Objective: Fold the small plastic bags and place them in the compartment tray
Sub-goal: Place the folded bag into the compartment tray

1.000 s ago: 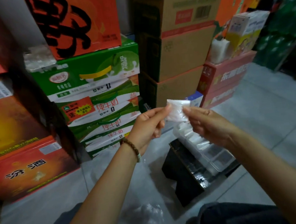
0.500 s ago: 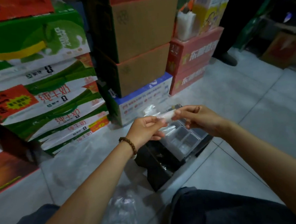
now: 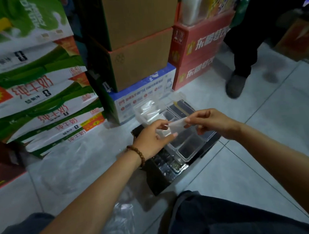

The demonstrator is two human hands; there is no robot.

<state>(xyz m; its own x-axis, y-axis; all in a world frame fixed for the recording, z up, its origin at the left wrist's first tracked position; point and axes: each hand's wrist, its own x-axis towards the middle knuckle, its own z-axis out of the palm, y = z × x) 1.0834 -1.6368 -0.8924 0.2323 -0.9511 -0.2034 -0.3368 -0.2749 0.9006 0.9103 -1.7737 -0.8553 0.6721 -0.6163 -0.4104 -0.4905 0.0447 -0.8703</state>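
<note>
Bridging left grip (image 3: 151, 140), right grip (image 3: 211, 124): bag (image 3: 177, 123)

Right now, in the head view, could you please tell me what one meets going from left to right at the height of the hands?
Stacked green milk cartons → left hand, pinching one end → small plastic bag → right hand, pinching the other end.

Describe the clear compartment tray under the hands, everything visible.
The compartment tray is clear, rigid-looking plastic split into rectangular compartments. It lies diagonally on a black stand on the tiled floor. The near compartments look empty; the far ones hold folded bags. The left hand and right hand pinch a small plastic bag above it, partly hiding its middle.
</note>
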